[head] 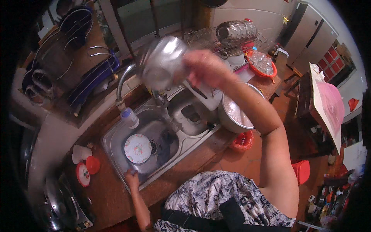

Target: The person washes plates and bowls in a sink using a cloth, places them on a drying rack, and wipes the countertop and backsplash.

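My right hand [205, 68] grips a shiny metal pot or bowl [165, 62], raised above the back of the double sink. Both are blurred by motion, so the vessel's exact shape is unclear. My left hand [132, 177] rests at the near-left rim of the stainless steel sink [162, 171], with no object in it. A white plate with a floral pattern [138, 148] lies in the left basin beside the drain. Over that basin curves a metal faucet [123, 81] with a white-and-blue filter [129, 118] on its end.
Right of the sink stands a large metal pot [226, 116], partly behind my right forearm. A wire rack [200, 37] holds metalware at the back, near an orange basin of glasses [262, 63]. Red and white dishes [83, 174] sit left of the sink. A red-lined bin [243, 141] stands below.
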A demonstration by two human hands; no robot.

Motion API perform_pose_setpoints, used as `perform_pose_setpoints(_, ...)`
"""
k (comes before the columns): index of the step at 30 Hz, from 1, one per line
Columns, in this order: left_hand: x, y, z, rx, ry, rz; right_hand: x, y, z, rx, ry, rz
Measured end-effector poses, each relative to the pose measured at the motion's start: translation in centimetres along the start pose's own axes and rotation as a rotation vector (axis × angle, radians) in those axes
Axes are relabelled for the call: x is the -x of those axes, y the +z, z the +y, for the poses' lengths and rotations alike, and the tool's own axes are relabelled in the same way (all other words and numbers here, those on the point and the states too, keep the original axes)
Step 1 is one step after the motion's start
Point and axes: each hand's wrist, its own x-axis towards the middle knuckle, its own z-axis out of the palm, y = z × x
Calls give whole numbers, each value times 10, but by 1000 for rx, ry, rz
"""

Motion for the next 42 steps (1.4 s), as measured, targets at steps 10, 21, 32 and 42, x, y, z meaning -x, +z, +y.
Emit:
perform_pose_setpoints(10,43,-13,84,-92,12,87,-49,-202,-55,107,1,736)
perform_pose_setpoints(21,53,-1,85,-188,121,234,-59,-264,-25,354,149,869)
perform_pose_setpoints(32,50,-1,99,-192,63,270,-63,-104,-42,1667,-702,698)
perform_pose_setpoints(42,45,-1,112,-143,27,204,-274,-141,109,1480,-98,356)
